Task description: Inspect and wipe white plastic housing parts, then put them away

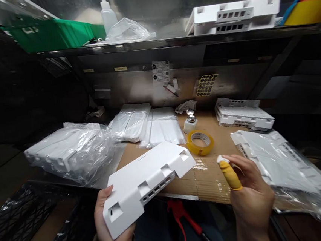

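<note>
My left hand (110, 223) grips a white plastic housing (145, 171) by its lower left end, thumb on top. The housing is tilted, and a row of small port openings runs along its near side. My right hand (249, 191) is raised to the right of it, apart from it, with a yellow finger cot (230, 175) on one digit. Its fingertips pinch a small white wad (222, 159), possibly cloth or cotton. Behind the housing a roll of yellowish tape (200, 142) lies on the cardboard (212, 183), with a pump-top bottle (190, 122) beyond it.
Bagged white housings (69, 148) lie left, and more wrapped housings (280, 158) lie right. Stacked clear bags (161, 126) sit at the back. A red air gun (183, 216) hangs below the front edge. The shelf (170, 42) holds a green bin (52, 34) and a squeeze bottle (108, 17).
</note>
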`<act>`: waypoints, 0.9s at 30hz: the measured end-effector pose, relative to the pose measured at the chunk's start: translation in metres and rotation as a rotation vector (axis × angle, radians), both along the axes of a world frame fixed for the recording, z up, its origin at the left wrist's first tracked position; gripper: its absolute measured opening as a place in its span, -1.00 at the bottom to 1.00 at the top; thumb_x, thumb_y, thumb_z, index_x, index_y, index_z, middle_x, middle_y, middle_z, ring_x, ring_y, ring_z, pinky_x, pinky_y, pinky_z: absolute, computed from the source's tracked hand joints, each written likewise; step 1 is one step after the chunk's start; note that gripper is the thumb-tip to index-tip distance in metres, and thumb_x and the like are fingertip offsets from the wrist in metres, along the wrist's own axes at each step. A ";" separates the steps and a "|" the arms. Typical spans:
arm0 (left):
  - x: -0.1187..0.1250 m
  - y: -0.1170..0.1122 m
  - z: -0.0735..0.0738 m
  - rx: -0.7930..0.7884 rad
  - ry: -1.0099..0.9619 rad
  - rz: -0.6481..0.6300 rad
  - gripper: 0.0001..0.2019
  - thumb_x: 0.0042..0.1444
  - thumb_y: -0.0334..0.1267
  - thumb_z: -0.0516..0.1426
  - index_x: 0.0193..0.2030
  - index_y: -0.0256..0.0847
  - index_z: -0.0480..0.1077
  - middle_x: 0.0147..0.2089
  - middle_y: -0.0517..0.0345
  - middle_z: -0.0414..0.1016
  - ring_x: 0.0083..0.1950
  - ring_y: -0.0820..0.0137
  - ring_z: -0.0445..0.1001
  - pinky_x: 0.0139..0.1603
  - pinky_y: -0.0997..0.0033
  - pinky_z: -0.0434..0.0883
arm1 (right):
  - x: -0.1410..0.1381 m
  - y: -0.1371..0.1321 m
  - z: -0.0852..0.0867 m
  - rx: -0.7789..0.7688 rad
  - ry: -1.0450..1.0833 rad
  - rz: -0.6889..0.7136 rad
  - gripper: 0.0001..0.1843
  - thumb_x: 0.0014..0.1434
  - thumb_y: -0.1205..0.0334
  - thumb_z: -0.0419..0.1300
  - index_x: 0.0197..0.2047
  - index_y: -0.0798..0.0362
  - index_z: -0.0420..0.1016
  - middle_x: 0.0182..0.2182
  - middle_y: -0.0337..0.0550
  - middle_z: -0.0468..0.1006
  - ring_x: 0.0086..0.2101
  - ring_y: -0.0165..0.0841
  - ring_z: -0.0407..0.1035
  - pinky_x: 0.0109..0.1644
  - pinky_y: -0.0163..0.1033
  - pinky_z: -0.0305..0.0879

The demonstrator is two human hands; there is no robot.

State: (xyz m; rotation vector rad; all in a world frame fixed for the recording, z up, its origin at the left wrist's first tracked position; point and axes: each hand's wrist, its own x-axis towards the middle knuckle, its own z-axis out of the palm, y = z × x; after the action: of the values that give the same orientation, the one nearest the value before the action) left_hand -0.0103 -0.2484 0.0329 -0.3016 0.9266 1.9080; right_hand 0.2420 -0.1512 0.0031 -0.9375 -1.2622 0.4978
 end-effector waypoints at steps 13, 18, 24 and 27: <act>0.020 0.028 0.007 0.184 -0.140 -0.049 -0.52 0.44 -0.13 -0.08 0.08 -0.47 0.52 -0.22 -0.17 0.72 0.03 0.00 0.66 0.26 -0.10 0.46 | -0.020 -0.023 -0.045 -0.310 0.000 0.225 -0.57 0.17 0.13 0.41 0.12 -0.09 0.60 0.13 -0.08 0.58 0.10 -0.11 0.50 0.32 0.01 0.38; 0.022 0.028 0.002 0.268 -0.141 -0.058 -0.53 0.42 -0.10 -0.01 0.23 -0.43 0.45 -0.06 -0.17 0.71 0.13 -0.01 0.61 0.32 -0.10 0.40 | -0.033 -0.028 -0.026 -0.217 -0.075 0.365 -0.67 0.24 0.19 0.35 0.08 -0.12 0.61 0.10 -0.08 0.58 0.10 -0.15 0.48 0.22 -0.11 0.45; 0.035 0.030 0.002 0.377 -0.169 -0.114 -0.45 0.41 0.01 -0.02 0.28 -0.42 0.41 0.08 -0.23 0.65 0.19 -0.05 0.56 0.33 -0.09 0.39 | -0.069 -0.053 0.007 0.082 -0.370 0.555 -0.63 0.24 0.36 0.33 0.06 -0.21 0.62 -0.11 -0.10 0.53 -0.18 -0.29 0.53 -0.18 -0.29 0.55; 0.043 0.030 0.002 0.413 -0.189 -0.185 -0.41 0.41 0.05 -0.04 0.32 -0.38 0.38 0.14 -0.25 0.61 0.20 -0.05 0.56 0.32 -0.05 0.40 | -0.090 -0.067 0.011 0.106 -0.393 0.543 -0.62 0.22 0.38 0.33 0.06 -0.21 0.63 -0.19 -0.13 0.53 -0.27 -0.33 0.51 -0.27 -0.30 0.53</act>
State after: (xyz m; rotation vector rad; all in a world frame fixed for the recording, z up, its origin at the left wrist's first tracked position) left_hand 0.0323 -0.2186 0.0347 -0.1404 0.4063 1.8114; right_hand 0.1523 -0.2178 0.0143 -0.6095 -1.8995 0.6785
